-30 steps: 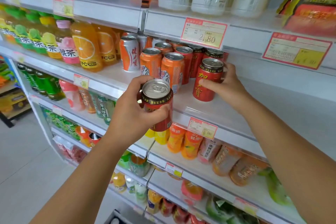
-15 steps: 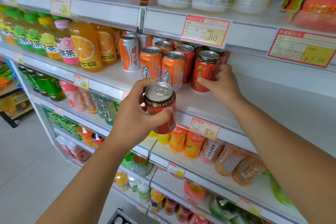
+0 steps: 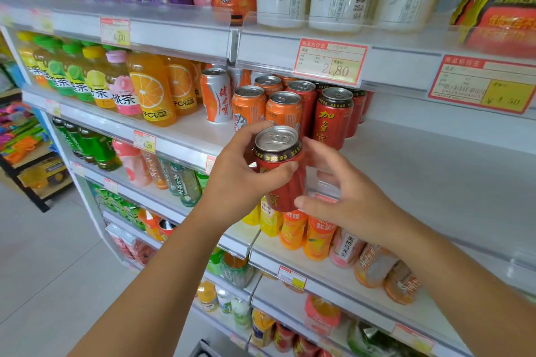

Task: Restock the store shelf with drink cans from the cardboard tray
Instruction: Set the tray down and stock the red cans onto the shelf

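Shelf (image 3: 420, 159): partly stocked. Red cans (image 3: 332, 122) stand in a file at the left of this bay, just beside the orange cans (image 3: 282, 113). Right of them the deck is bare white, so I'd judge most of the restock is left to do. Tray not in view, so remaining count unknown.

Room: wide open to the right of the red file. Tight overhead, since the upper shelf (image 3: 406, 66) and its price tags hang low over the can tops. Entry probably needs to be front-on and low, passing over the front lip (image 3: 185, 143).

Can (image 3: 278, 171): in the air, roughly upright, in front of the lip and below the red file.

Hands: left hand (image 3: 240, 180) wraps the can's upper half. Right hand (image 3: 348, 200) is cupped at its right side, thumb tip at the lower wall. Real grip or only contact, can't tell.
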The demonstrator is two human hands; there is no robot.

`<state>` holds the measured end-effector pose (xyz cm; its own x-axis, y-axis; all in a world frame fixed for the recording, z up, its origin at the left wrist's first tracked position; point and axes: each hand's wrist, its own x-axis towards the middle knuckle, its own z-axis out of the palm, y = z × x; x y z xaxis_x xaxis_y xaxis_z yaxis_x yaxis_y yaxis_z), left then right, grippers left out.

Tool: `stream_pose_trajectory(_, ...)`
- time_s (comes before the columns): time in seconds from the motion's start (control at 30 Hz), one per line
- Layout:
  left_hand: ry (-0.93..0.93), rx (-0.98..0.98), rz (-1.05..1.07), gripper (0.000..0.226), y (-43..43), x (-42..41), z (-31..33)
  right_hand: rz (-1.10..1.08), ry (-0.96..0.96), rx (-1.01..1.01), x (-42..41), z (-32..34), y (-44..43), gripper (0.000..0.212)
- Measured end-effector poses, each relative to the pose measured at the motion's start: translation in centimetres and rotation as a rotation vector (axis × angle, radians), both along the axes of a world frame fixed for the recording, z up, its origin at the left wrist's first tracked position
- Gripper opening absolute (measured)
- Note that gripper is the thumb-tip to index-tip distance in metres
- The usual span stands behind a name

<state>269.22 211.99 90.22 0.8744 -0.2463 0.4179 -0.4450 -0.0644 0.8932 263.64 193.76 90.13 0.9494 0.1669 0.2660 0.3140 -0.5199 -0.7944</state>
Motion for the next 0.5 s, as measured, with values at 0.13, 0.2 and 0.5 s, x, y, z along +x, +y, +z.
stream_pose_trajectory(0.13, -0.047, -0.028, 0.032, 0.055, -2.4, -0.1, 0.8, -0.095, -0.104, 0.191, 0.5, -0.3, 1.2, 0.09)
stream_pose_trajectory(0.2, -0.049, -0.012, 0.028, 0.067, -3.6, 0.0, 1.2, -0.214, -0.174, 0.252, 1.1, -0.5, 0.9, 0.083)
stream_pose_trajectory(0.5, -0.427, 0.616, 0.243, 0.069, -1.5, 3.0, -4.1, -0.527, -0.164, 0.134, 4.5, -0.3, -3.1, 0.081)
